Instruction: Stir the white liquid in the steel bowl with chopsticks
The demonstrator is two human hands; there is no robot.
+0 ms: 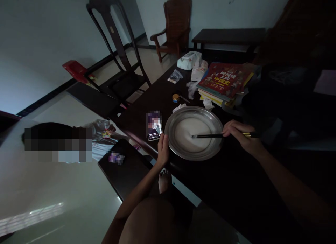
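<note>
A wide metal basin (175, 146) stands on the dark table, with a whitish, smooth-looking mixture (201, 126) in it. My left hand (163, 149) grips the basin's left rim, its thumb and fingers at the edge. In my right hand (238, 134), over the basin's right rim, is a pair of black chopsticks (210, 136) with gold bands near the upper end. Their tips dip into the mixture near its middle. Just left of the basin and close to my left hand lies a phone (154, 126) with a lit screen.
Behind the basin are a small gold-lidded jar (175, 98), crumpled tissue (208, 104), plastic bags (189, 60) and a stack of books (227, 79). A person (97, 139) is at the left beside a dark bench (126, 168). Wooden chairs (177, 23) stand farther back.
</note>
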